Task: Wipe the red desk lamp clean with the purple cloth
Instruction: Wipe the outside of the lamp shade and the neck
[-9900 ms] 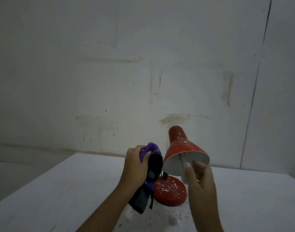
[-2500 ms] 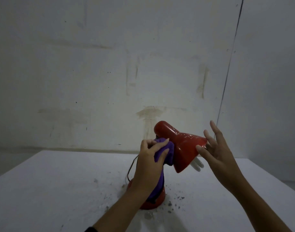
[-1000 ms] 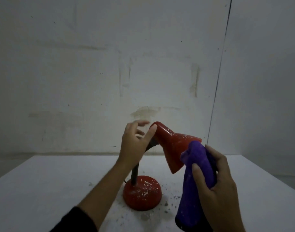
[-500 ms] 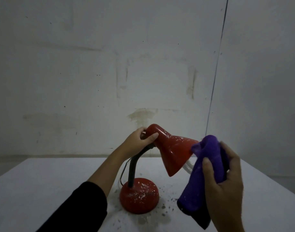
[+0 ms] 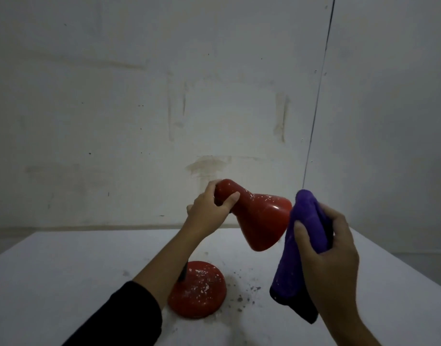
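The red desk lamp [image 5: 260, 221] stands at centre frame on the white table [image 5: 64, 270]; the left hand [image 5: 209, 211] grips its shade's narrow end, and just right, the right hand [image 5: 332, 255] clutches the purple cloth [image 5: 299, 245] beside the rim.

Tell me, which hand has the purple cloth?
The right hand grips the purple cloth; the left hand holds the red lamp instead.
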